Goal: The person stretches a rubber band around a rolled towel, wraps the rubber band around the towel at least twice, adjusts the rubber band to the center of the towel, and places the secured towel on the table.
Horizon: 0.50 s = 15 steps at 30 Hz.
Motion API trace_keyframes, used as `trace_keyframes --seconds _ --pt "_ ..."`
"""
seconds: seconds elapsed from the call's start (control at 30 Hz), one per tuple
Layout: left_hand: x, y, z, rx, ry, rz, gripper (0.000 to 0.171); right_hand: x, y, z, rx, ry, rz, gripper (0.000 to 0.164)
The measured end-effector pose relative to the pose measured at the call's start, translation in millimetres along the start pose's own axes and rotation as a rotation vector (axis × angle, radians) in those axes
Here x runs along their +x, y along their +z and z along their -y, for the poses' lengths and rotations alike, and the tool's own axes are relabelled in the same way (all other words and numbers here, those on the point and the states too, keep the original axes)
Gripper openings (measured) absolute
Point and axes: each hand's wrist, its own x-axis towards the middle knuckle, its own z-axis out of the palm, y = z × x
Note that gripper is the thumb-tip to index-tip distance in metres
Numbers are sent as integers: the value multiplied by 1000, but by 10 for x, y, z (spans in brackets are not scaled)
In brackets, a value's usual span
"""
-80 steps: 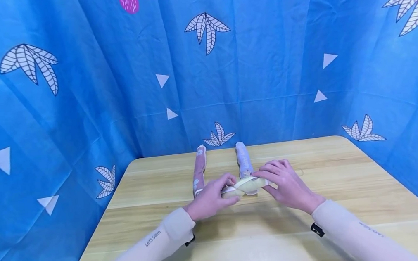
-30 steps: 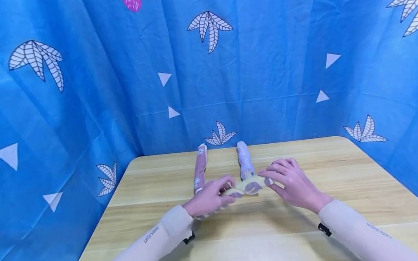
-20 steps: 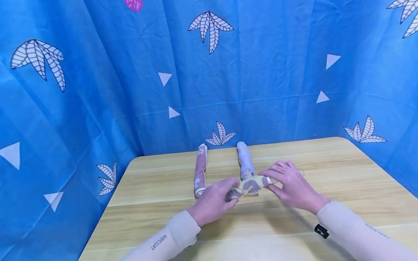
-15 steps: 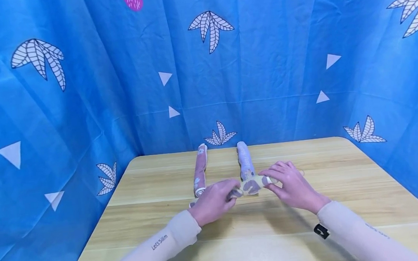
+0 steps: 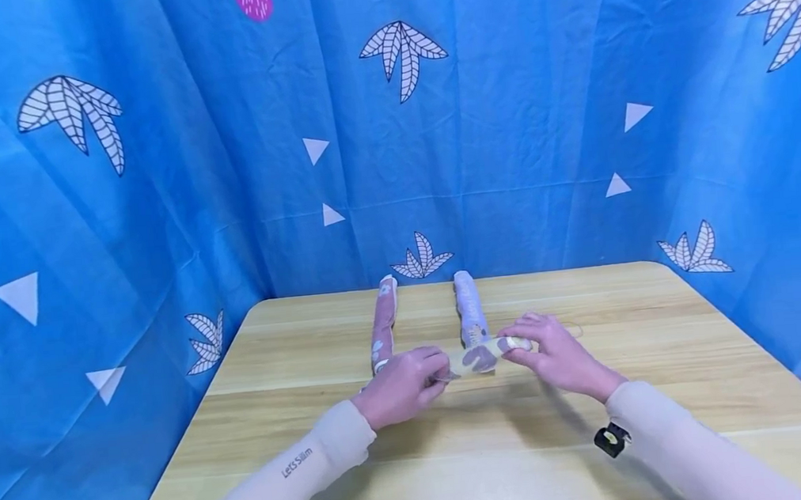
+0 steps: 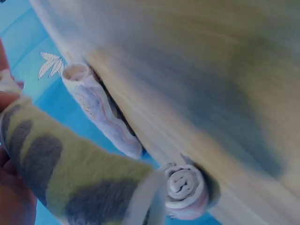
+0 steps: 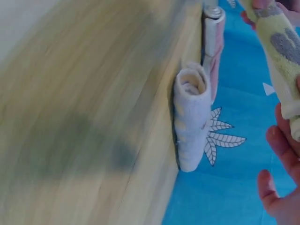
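A yellow-green rolled towel (image 5: 479, 358) with grey patches is held just above the table between both hands. My left hand (image 5: 401, 385) grips its left end, fingers curled over the roll. At the other end, my right hand (image 5: 559, 359) pinches the roll between thumb and fingers. Grey patches show large along the towel (image 6: 70, 164) in the left wrist view. The right wrist view shows the right hand (image 7: 283, 201) with thumb and fingers spread near the towel's end (image 7: 286, 47). The left end is mostly hidden under the left hand.
Behind the hands, a pinkish-purple rolled towel (image 5: 383, 327) and a lavender rolled towel (image 5: 469, 303) lie apart on the wooden table (image 5: 294, 339), pointing at the back edge. A blue patterned curtain (image 5: 524, 112) surrounds the table's back and sides.
The towel has been turned about its length: its pale edge faced up, and grey patches now do. My left hand has regripped its end with fingers curled further over.
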Motion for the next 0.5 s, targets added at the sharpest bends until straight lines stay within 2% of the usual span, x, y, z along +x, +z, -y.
trace_keyframes --seconds 0.07,0.17,0.23,0.33,0.4,0.5 --pt "2 -25 18 -111 -72 45 17 1 -13 -3 63 46 31 28" --pt "6 -58 34 -319 -212 96 13 -5 -14 -10 88 43 44 35" --pt "7 -82 43 -448 -282 105 14 -8 -7 -21 32 -37 3 41" --pt "18 -118 52 -596 -346 115 16 -9 2 -32 -106 -209 -83 53" --pt "33 -131 59 -677 -366 127 17 -7 5 -39 -209 -317 -143 59" --pt "54 -129 67 -775 -388 161 18 1 15 -50 -321 -424 -193 59"
